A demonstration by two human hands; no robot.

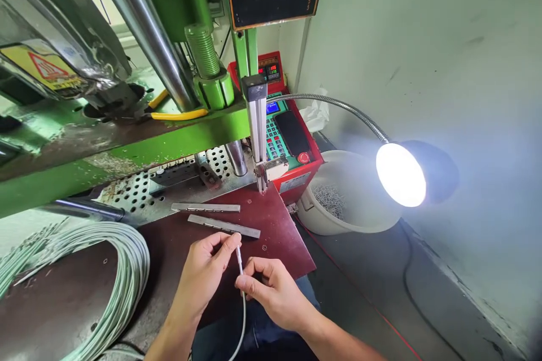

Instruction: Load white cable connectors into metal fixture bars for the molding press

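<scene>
A thin white cable [240,262] runs up between my two hands over the dark red work plate [275,225]. My left hand [203,276] pinches the cable's upper end between thumb and forefinger. My right hand [275,290] is closed on the cable just below, with the rest of it hanging down toward my lap. Two flat metal bars [223,226] lie on the plate just beyond my fingers.
A green press machine [127,135] towers at the left and back, with a perforated steel bed. A coil of pale cables [122,271] lies at the left. A red control box [288,141], a white bowl of small metal parts [347,197] and a lit gooseneck lamp [400,175] stand at the right.
</scene>
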